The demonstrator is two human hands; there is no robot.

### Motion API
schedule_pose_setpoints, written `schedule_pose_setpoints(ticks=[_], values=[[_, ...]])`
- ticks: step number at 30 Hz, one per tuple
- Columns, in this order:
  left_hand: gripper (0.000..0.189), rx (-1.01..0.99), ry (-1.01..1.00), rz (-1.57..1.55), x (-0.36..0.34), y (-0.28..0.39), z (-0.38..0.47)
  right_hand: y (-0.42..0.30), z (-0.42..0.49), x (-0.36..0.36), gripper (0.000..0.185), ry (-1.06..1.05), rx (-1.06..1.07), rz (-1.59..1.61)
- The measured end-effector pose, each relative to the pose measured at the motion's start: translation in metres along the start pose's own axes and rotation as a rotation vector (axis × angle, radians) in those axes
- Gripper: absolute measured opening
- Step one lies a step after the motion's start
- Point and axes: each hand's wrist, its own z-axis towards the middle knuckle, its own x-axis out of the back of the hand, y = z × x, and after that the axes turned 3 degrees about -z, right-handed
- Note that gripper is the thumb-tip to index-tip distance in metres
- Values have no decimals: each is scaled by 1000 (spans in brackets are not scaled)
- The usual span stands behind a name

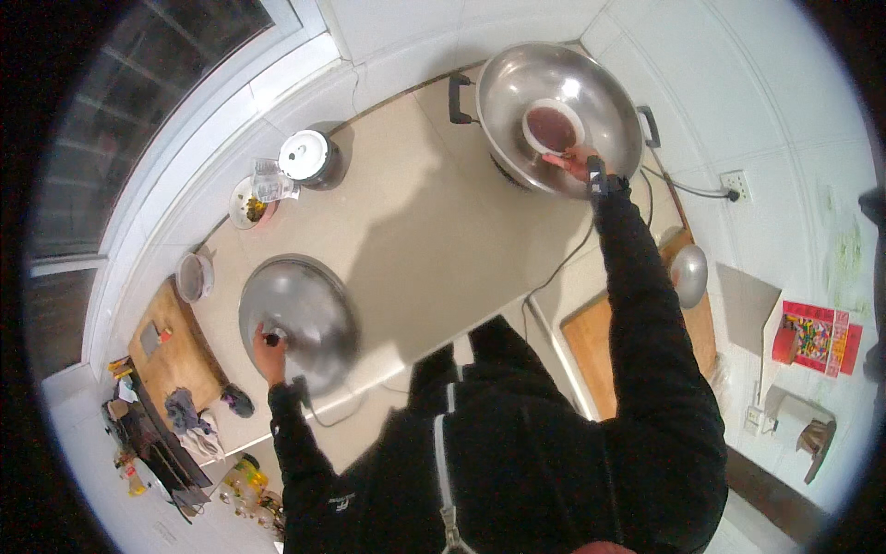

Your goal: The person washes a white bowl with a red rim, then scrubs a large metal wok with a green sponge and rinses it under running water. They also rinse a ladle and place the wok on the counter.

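My left hand (268, 354) grips the dark knob of a domed metal lid (311, 305). The lid is over the left part of the pale tiled countertop. At the far right, my right hand (576, 163) is at the near rim of a white bowl (527, 133), its fingers along the outside of the rim. A reddish-brown content (552, 129) fills much of the bowl. Around the bowl is a large, wide metal wok (595, 79) with black side handles. Part of the bowl's near rim is hidden by my fingers.
A lidded enamel pot (304, 155), a dish of food (243, 208) and a small tub (194, 277) line the window side. A wooden board (169, 343) lies left, cloths (190, 415) near it. A power cord (564, 266) crosses the right side; a metal bowl (689, 275) rests near the wall.
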Motion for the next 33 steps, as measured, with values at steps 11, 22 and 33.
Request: schedule_pose_setpoints(ticks=[11, 22, 33], values=[[55, -151, -35, -128, 68, 63, -40, 42, -194, 27, 39, -444, 497, -27], [60, -404, -396, -387, 60, 322, -90, 139, -397, 146, 34, -242, 218, -30], [55, -1080, -247, 56, -67, 645, -35, 183, -499, 263, 33, 37, 30, 208]])
